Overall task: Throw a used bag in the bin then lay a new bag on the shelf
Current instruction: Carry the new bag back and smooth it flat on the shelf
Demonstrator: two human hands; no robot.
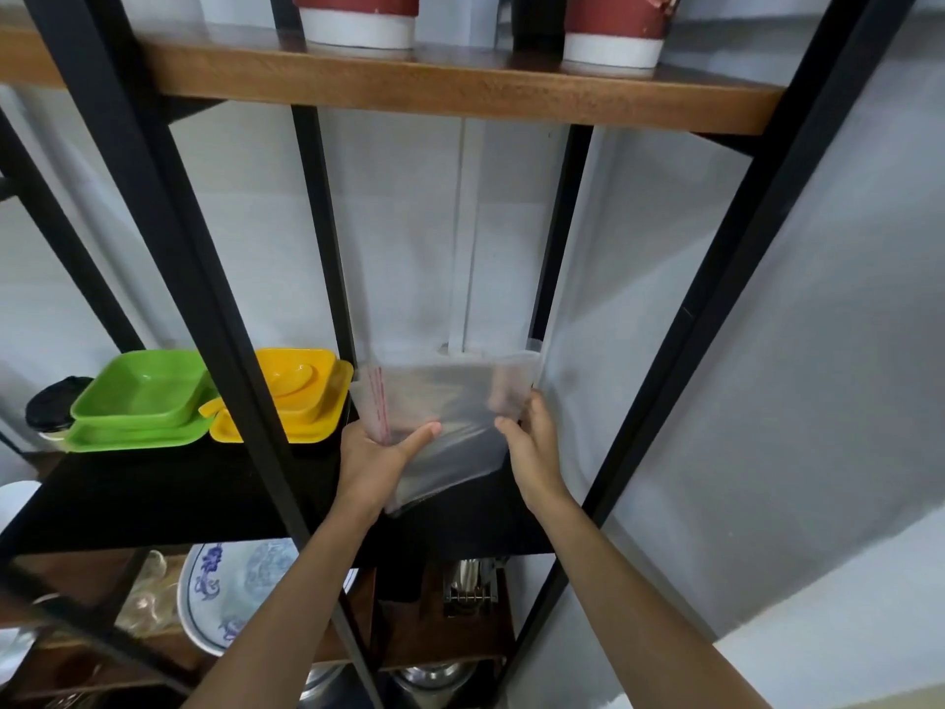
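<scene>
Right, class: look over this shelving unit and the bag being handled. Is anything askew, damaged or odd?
The red cup on the top wooden shelf has a chipped, flaking surface near its right edge. Otherwise nothing stands out: both hands hold the clear bag over the black shelf.

No readable text, brand or number anywhere. The clear bag [450, 427] carries red striped marks near its left edge, too blurred to read. Red cups [358, 17] show no legible print.
</scene>
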